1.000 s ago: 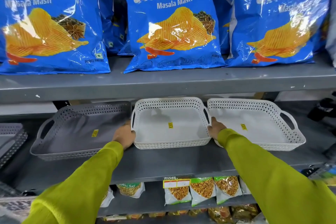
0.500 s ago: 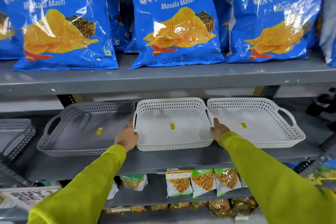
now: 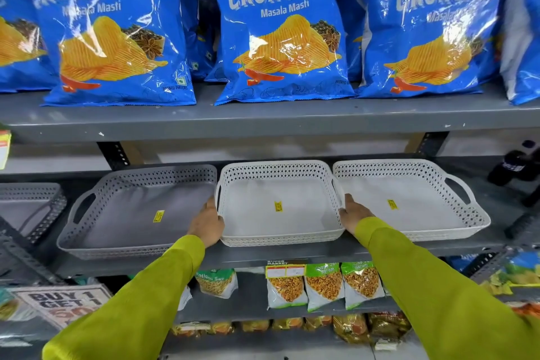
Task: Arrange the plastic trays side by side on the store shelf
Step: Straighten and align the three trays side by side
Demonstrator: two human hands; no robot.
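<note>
Three perforated plastic trays stand in a row on the grey middle shelf [image 3: 292, 256]. The grey tray [image 3: 125, 213] is at the left, a white tray [image 3: 277, 231] in the middle, another white tray [image 3: 423, 213] at the right. My left hand [image 3: 208, 222] grips the middle tray's left handle, wedged between it and the grey tray. My right hand [image 3: 352, 213] holds its right handle, between the two white trays. The middle tray's sides touch its neighbours. Each tray carries a small yellow sticker.
Another grey tray [image 3: 29, 204] sits at the far left of the same shelf. Large blue chip bags [image 3: 280, 32] fill the shelf above. Small snack packs [image 3: 324, 286] stand on the shelf below. A black object [image 3: 514, 166] lies at the far right.
The middle white tray has slid a little deeper onto the shelf with both hands still on it. The view has tilted up slightly.
</note>
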